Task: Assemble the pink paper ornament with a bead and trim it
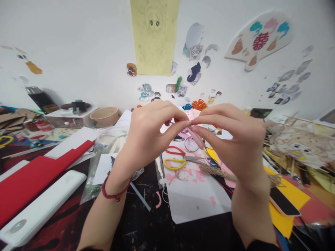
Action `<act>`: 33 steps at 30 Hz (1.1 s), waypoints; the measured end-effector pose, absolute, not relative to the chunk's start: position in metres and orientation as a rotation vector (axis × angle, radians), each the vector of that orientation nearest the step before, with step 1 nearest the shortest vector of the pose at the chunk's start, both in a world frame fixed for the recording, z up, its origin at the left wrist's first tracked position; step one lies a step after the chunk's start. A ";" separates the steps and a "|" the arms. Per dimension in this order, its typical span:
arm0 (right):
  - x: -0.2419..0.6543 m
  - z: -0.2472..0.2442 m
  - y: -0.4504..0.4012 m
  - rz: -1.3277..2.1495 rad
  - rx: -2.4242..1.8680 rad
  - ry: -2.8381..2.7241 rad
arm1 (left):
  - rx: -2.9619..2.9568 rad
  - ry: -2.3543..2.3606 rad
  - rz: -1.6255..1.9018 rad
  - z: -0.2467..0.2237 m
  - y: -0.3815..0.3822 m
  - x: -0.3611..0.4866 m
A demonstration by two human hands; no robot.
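Observation:
My left hand [154,130] and my right hand [227,134] meet in front of me, raised above the table. Their fingertips pinch a small pinkish-purple piece [196,137] between them; it looks thin and soft, but its kind is partly hidden by the fingers. A metal ring [192,144] shows just below the piece; whether it is joined to it I cannot tell. Under the hands lie scissors with yellow and red handles [176,164], on a white sheet [199,205] strewn with pink paper scraps [200,176]. A bundle of brown twine [218,170] is close to my right wrist.
To the left are a white oblong device [44,205], red card [39,174], a clear plastic bag [91,181] and a tan bowl [104,116]. Yellow paper [295,191] and a dark phone-like slab [284,202] lie right. A wall with drawings stands behind.

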State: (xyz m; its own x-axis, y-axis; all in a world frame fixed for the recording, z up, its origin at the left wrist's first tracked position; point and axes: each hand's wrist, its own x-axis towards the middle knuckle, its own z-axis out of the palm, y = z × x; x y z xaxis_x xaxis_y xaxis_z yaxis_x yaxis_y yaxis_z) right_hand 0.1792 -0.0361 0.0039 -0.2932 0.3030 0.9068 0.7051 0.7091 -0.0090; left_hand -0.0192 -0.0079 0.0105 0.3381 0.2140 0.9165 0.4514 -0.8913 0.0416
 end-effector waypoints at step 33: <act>0.169 -0.003 -0.047 -1.137 -0.623 -1.809 | -2.286 -0.567 -1.516 0.016 -0.021 -0.025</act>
State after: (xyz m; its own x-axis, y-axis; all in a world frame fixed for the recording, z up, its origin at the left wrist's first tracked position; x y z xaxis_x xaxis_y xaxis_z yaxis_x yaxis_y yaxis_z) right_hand 0.1686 -0.0470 -0.0027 -0.4828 -0.0394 0.8749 0.7714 0.4538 0.4461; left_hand -0.0249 -0.0208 0.0160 0.3512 0.1399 0.9258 0.5018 -0.8629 -0.0600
